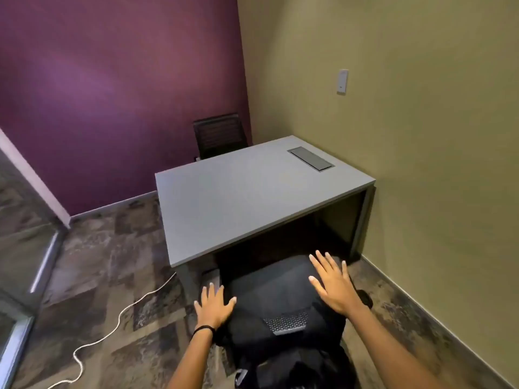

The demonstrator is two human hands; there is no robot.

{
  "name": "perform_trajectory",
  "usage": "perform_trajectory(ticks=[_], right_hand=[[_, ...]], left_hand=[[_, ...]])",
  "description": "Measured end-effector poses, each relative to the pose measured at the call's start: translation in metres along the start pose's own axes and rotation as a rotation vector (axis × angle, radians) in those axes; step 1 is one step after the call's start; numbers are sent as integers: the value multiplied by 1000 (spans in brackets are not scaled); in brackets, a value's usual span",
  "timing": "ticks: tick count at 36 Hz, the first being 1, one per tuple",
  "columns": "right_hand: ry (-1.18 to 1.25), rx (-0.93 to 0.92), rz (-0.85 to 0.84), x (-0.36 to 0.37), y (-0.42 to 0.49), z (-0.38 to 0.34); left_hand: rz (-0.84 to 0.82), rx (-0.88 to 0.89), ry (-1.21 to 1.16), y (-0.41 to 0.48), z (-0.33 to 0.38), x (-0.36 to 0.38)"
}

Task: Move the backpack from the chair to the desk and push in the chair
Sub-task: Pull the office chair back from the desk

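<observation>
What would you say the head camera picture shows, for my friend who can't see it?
Two bare hands, the left hand and the right hand, reach with spread fingers onto a black backpack sitting in front of a bare grey desk. The desk stands in a corner between purple and olive walls, with a second black chair behind it and a white cable on the floor.

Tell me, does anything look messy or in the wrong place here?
Yes. A white cord snakes loose across the floor left of the desk, where feet could catch it. The backpack sits on the chair, not the desk.

Two hands (214, 306) (332, 287), one backpack (280, 307), one desk (247, 197), two chairs (219, 134) (365, 300), one cable (112, 329)
</observation>
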State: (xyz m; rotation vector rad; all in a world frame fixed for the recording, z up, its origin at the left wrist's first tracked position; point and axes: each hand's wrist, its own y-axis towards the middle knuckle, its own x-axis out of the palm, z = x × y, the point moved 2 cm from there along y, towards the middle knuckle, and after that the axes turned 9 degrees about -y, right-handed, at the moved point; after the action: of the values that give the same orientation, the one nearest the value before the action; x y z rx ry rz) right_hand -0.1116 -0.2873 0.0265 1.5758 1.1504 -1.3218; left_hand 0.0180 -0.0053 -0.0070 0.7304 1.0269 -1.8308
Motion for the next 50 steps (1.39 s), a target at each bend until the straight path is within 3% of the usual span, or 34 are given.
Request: perform_trajectory(ticks=[4, 10, 18, 25, 39, 50], right_hand=[[24, 35, -76, 12, -11, 1], [80, 56, -184, 33, -15, 6], [130, 82, -189, 46, -12, 12], [88, 83, -168, 48, -12, 13], [95, 71, -159, 48, -21, 12], [91, 77, -155, 49, -27, 10]], left_hand=[[-101, -120, -24, 0, -6, 8], [-224, -150, 53, 6, -5, 9], [-292, -240, 19, 13, -8, 13], [-315, -303, -64, 26, -10, 18], [-309, -354, 79, 23, 5, 18], [-284, -252, 72, 16, -2, 7]])
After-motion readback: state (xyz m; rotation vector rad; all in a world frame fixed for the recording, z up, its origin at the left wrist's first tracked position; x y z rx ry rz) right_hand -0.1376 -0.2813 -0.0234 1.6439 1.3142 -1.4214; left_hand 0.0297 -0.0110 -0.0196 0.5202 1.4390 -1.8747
